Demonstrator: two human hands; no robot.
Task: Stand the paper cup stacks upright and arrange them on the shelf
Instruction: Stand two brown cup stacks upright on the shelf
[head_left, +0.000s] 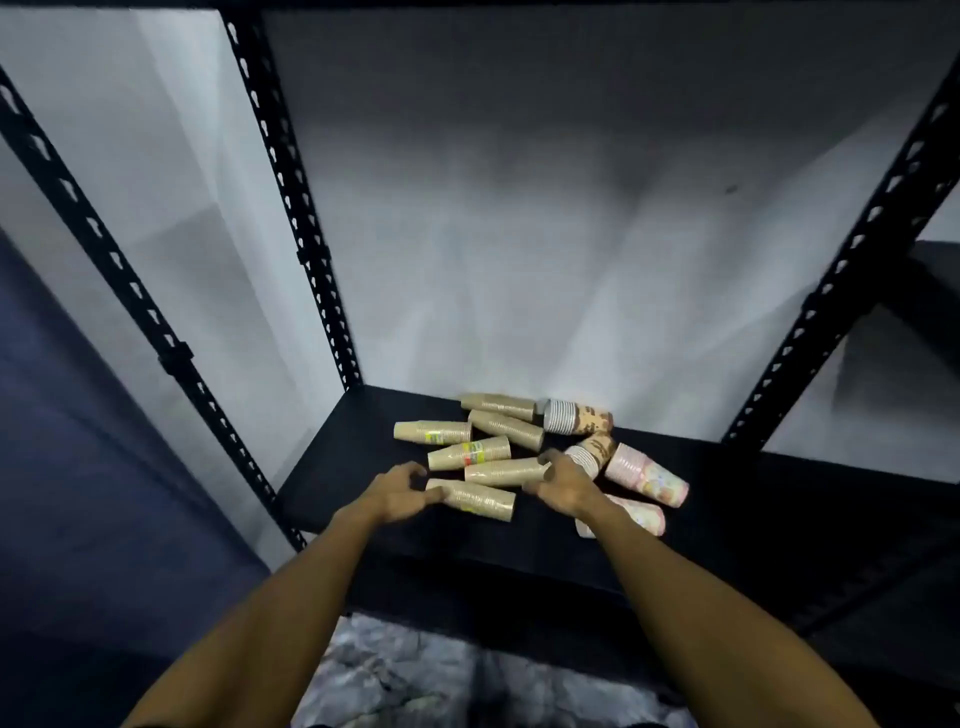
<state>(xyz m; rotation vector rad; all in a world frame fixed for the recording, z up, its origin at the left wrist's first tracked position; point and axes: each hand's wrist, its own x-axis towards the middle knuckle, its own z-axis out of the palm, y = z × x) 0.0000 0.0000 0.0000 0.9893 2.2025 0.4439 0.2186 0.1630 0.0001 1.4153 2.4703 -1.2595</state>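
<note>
Left hand (400, 491) has its fingers curled on the narrow end of the nearest tan paper cup stack (475, 499), lying flat. Right hand (563, 483) is curled around the wide end of the next tan sleeve of cups (501, 472). Both lie in a jumble of tipped-over cup stacks on the black metal shelf (337, 467), pink printed ones (647, 475) off to the right.

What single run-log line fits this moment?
left hand: touching nearest stack | right hand: reaching | stacks: lying | shelf
</note>
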